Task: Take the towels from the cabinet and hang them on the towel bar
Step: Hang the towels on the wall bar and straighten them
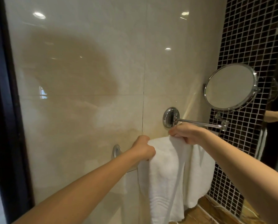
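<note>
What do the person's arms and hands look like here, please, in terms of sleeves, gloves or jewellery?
The left forearm and right forearm are bare to the frame's edge, with no sleeve showing. The left hand and right hand are ungloved, and no watch, bracelet or ring is visible.

You are in a bathroom. Glossy cream wall tiles (86, 78) fill the wall above the fingers (173, 132) of your right hand (189, 133). A round chrome vanity mirror (230, 87) on a swing arm (199, 122) is mounted just above and to the right of them, against a strip of dark mosaic tile (248, 38). Below your fingers a white towel (164, 167) hangs over a chrome towel bar (116, 151), and a brown veined countertop (215, 210) lies lower right.
</note>
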### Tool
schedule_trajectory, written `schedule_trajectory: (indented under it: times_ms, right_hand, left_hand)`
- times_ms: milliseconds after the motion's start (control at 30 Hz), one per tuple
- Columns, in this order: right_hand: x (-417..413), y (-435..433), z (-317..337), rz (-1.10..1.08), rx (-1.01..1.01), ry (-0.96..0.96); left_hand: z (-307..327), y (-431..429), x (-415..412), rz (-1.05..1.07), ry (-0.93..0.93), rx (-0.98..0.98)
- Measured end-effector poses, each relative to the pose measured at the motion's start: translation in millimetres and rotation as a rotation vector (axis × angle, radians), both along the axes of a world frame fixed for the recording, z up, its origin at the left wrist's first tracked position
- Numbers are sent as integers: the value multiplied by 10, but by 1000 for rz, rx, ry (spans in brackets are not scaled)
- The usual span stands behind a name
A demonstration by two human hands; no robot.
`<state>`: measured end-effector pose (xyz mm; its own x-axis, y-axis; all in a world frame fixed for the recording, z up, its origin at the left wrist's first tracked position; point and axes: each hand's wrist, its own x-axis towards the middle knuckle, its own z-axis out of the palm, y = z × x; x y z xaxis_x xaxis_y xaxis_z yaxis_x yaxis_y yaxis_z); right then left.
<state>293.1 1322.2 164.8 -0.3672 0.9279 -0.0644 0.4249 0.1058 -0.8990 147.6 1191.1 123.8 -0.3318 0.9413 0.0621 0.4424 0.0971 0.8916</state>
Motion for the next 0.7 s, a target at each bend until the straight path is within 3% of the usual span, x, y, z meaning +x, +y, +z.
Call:
schedule_trajectory:
  times_ms: [167,533,600,700]
  right_hand:
    - [-84,-9,-191,-63,141,-104]
    - [-160,-50,-333,-19,346,-225]
    - [-167,-50,-347,16,380,-261]
    - [-183,-46,-420,54,424,-347]
  left_hand:
    - [30,-65,16,34,-232,-61]
    - [-40,-203,35,70,-117,-139]
    - [-53,-220,54,115,-62,-118]
    - [-61,-237,77,175,257,-94]
